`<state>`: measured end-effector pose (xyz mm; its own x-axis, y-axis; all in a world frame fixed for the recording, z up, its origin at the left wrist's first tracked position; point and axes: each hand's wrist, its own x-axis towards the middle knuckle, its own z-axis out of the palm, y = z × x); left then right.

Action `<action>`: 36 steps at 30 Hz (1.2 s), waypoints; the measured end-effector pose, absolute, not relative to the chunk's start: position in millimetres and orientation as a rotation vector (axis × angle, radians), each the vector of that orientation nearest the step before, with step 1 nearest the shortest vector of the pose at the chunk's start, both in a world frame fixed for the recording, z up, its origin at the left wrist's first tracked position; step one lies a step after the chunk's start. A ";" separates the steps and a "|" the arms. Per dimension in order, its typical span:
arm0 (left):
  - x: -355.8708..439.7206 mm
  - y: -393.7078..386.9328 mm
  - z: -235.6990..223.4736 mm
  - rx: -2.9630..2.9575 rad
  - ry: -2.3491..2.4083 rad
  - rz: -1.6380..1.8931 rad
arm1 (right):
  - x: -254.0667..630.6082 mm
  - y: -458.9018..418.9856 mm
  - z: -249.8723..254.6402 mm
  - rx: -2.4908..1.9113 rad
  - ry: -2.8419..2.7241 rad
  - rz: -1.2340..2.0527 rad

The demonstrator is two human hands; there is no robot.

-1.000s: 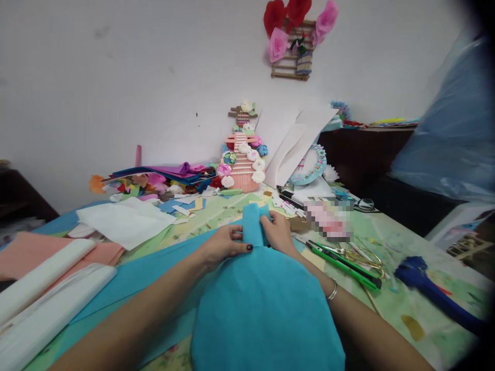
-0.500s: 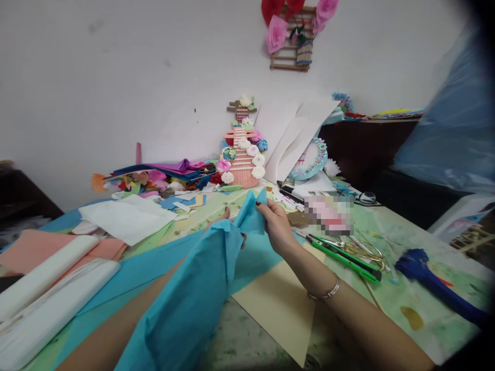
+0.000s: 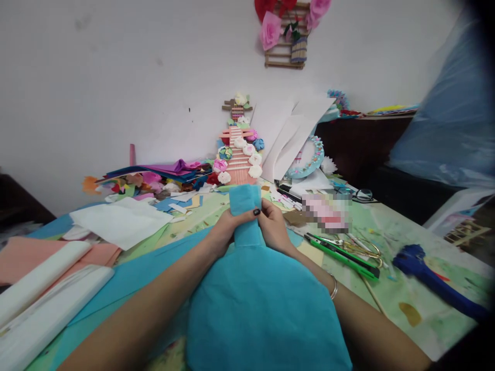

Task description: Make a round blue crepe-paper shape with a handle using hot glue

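A blue paper-covered shape (image 3: 266, 304) with a wide rounded body and a narrow neck faces me, its squared top end pointing toward the wall. My left hand (image 3: 228, 226) grips the neck from the left, thumb lying across its front. From the right, my right hand (image 3: 274, 226) closes round the same neck, with its fingers partly hidden behind it. Beyond the top end stands a decorated guitar-shaped craft (image 3: 242, 167) with paper flowers, leaning against the wall.
White rolls (image 3: 58, 319) and pink paper (image 3: 19, 257) lie at left, near blue sheets (image 3: 154, 263). A green utility knife (image 3: 344, 257), gold-handled scissors (image 3: 367, 250) and a dark blue tool (image 3: 433, 278) lie at right. Paper scraps (image 3: 180, 203) cover the table's back.
The blue shape has turned from a tilted, side-on position to face me flat. My left hand has come from behind it to the neck; my right hand has shifted slightly lower.
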<state>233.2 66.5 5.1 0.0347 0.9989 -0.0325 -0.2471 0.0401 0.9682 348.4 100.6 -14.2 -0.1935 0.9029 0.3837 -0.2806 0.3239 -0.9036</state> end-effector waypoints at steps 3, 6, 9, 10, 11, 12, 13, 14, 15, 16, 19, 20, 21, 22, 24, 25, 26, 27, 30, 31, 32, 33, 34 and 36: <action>231.6 69.7 4.4 1.148 1.223 1.298 | 350.8 104.5 -20.1 -0.717 -1.276 1.151; 225.6 70.3 3.9 1.150 1.303 1.281 | 352.7 107.3 -24.9 -0.774 -1.227 1.139; 221.1 70.1 2.8 1.032 1.130 1.238 | 353.7 107.3 -25.3 -0.781 -1.194 1.184; 220.4 70.2 2.4 0.992 1.089 1.229 | 354.4 106.7 -24.2 -0.773 -1.188 1.206; 220.0 70.4 2.2 0.962 1.068 1.226 | 355.4 105.9 -22.6 -0.760 -1.189 1.230; 219.8 70.7 2.3 0.947 1.066 1.229 | 356.9 105.0 -20.6 -0.744 -1.197 1.254; 219.8 71.1 2.6 0.945 1.074 1.234 | 358.9 104.1 -18.4 -0.727 -1.212 1.278; 219.9 71.3 3.2 0.951 1.082 1.239 | 361.5 103.4 -16.2 -0.707 -1.236 1.313; 220.1 71.4 3.9 0.955 1.088 1.240 | 364.5 103.0 -14.3 -0.687 -1.266 1.368; 220.4 71.4 4.6 0.957 1.092 1.236 | 367.7 103.0 -12.7 -0.671 -1.297 1.430; 221.9 70.6 4.1 0.943 1.078 1.192 | 376.0 104.8 -11.5 -0.647 -1.361 1.571; 222.4 70.2 2.7 0.936 1.061 1.172 | 377.6 105.6 -12.2 -0.650 -1.368 1.577; 222.9 69.8 1.0 0.932 1.044 1.158 | 378.4 106.3 -13.4 -0.657 -1.370 1.563; 223.1 69.7 -1.1 0.933 1.028 1.152 | 378.5 106.7 -14.8 -0.663 -1.370 1.548; 222.5 70.0 -4.6 0.948 1.013 1.152 | 376.9 106.3 -17.8 -0.672 -1.375 1.544; 221.4 70.5 -5.3 0.958 1.019 1.156 | 375.7 105.5 -19.0 -0.674 -1.378 1.550; 219.7 71.1 -4.9 0.967 1.029 1.157 | 374.4 104.2 -20.0 -0.665 -1.380 1.561; 217.2 71.9 -3.1 0.976 1.038 1.151 | 373.3 102.5 -20.7 -0.646 -1.383 1.584; 205.6 73.9 12.5 1.011 1.068 1.127 | 372.3 97.3 -20.0 -0.585 -1.395 1.674; 200.3 74.2 21.3 1.032 1.086 1.133 | 372.8 96.2 -18.8 -0.582 -1.402 1.690; 194.2 74.4 31.7 1.066 1.106 1.144 | 373.9 95.9 -17.2 -0.599 -1.407 1.689; 187.2 74.4 43.5 1.109 1.151 1.179 | 375.5 96.5 -15.2 -0.638 -1.411 1.654; 179.2 74.2 56.3 1.158 1.214 1.191 | 377.8 98.1 -12.7 -0.686 -1.405 1.589; 159.7 74.0 83.5 1.293 1.352 1.112 | 384.4 104.1 -7.1 -0.785 -1.366 1.416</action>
<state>159.7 74.0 83.5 -0.0154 0.9993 -0.0340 0.1588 0.0361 0.9866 384.4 104.1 -7.1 -0.3120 0.9341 0.1738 -0.2072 0.1116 -0.9719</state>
